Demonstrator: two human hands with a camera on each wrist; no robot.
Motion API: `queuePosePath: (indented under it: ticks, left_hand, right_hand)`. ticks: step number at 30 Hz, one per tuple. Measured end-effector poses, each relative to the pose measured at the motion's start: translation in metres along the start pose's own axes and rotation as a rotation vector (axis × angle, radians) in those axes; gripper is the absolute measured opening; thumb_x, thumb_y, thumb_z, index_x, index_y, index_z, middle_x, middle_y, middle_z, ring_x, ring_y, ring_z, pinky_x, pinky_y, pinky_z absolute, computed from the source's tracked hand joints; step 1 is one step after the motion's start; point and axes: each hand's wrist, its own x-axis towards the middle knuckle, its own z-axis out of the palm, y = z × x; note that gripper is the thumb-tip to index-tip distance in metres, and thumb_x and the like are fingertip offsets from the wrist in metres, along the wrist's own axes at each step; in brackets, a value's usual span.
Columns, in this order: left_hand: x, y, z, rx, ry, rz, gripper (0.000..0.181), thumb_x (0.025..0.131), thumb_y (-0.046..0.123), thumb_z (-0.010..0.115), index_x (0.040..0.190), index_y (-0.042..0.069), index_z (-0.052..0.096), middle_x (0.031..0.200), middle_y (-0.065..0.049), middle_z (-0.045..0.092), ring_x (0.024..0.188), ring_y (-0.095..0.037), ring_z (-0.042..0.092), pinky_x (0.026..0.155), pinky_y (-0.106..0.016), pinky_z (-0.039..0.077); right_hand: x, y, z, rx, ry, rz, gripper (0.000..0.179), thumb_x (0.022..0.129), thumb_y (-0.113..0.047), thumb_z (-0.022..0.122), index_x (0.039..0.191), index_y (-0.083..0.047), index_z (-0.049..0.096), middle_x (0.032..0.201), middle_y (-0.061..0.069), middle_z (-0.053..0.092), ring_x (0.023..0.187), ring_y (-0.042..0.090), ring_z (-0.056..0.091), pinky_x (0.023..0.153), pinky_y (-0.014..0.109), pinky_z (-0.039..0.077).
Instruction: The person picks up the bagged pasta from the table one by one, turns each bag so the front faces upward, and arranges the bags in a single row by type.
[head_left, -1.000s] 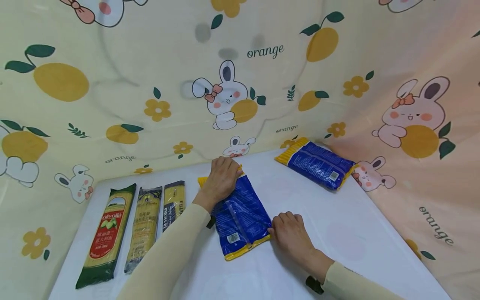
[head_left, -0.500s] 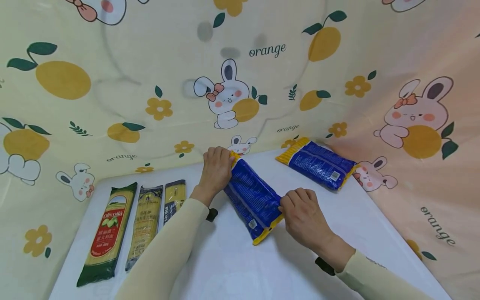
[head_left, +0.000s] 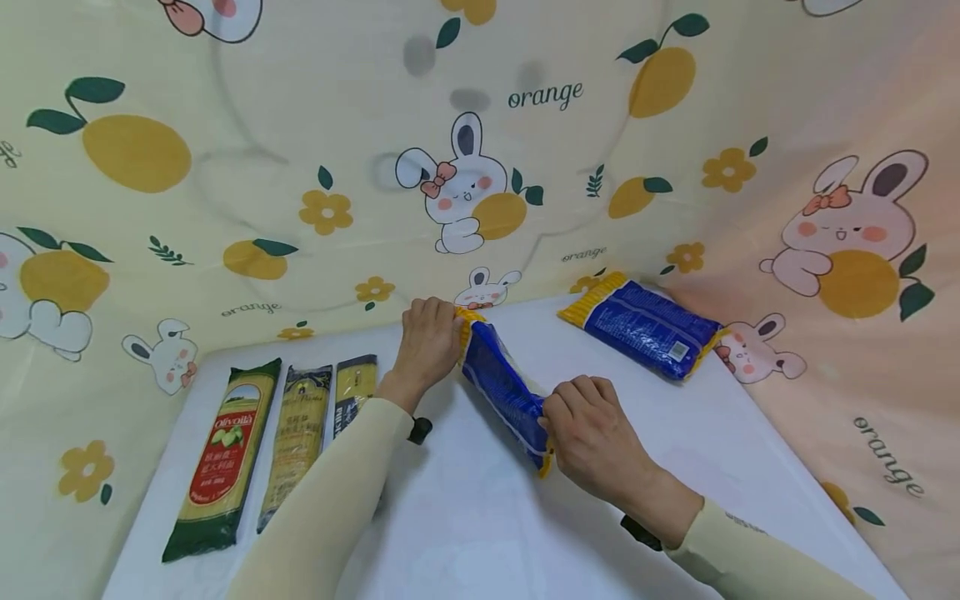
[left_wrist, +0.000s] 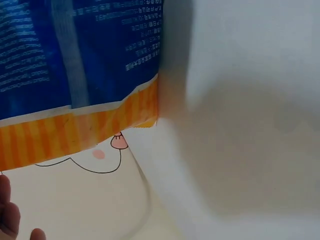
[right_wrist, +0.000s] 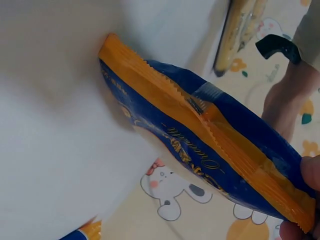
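Observation:
Both hands hold a blue plastic food bag (head_left: 501,383) with yellow striped ends, tipped up toward its long edge over the white table. My left hand (head_left: 427,346) grips the far yellow end. At the near end, my right hand (head_left: 596,437) pinches the right corner. The left wrist view has the bag's printed back with its seam (left_wrist: 70,55), and left fingertips (left_wrist: 9,220) at the lower left. Seen from the right wrist, the crimped yellow end seal (right_wrist: 220,135) runs down to the right thumb (right_wrist: 311,172). The bag's front is mostly hidden from the head view.
A second blue bag (head_left: 648,329) lies at the table's back right. On the left lie a green-ended Olivoilà pack (head_left: 223,458), a clear spaghetti pack (head_left: 298,433) and a shorter pack (head_left: 356,387), partly behind the left arm. A rabbit-patterned curtain (head_left: 337,150) hangs behind the table (head_left: 465,533).
The bag lay flatter with its back facing up; both hands have turned it up toward its edge. The right hand has moved away from the body, and the left slightly left and farther back.

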Motion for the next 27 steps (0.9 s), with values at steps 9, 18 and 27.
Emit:
queuePosePath:
  ticks: [9,18,27]
  left_hand:
    - [0.005,0.008,-0.007,0.044,-0.063,-0.114,0.055,0.112,0.054,0.038,0.109,0.006,0.064,0.110,-0.011,0.061,0.112,-0.032,0.046,0.097,-0.049,0.037]
    - [0.008,0.007,-0.017,0.058,-0.108,-0.156,0.057,0.107,0.062,0.046,0.113,0.008,0.066,0.111,-0.009,0.062,0.114,-0.030,0.045,0.100,-0.048,0.037]
    - [0.005,-0.001,-0.027,0.144,-0.151,-0.031,0.036,0.112,0.037,0.050,0.117,0.005,0.065,0.111,-0.011,0.064,0.114,-0.032,0.050,0.103,-0.051,0.040]
  right_hand:
    - [0.000,-0.004,-0.001,0.025,-0.050,0.016,0.016,0.099,-0.019,0.069,0.092,-0.010,0.058,0.090,0.004,0.058,0.092,0.028,0.055,0.088,0.046,0.044]
    - [0.002,-0.010,0.002,0.039,-0.027,-0.018,0.016,0.098,-0.018,0.068,0.091,-0.010,0.057,0.088,0.003,0.057,0.089,0.026,0.053,0.086,0.045,0.044]
    - [0.006,-0.020,0.007,0.027,0.012,-0.096,0.015,0.102,-0.018,0.060,0.090,-0.010,0.055,0.086,0.003,0.055,0.087,0.027,0.052,0.084,0.045,0.044]
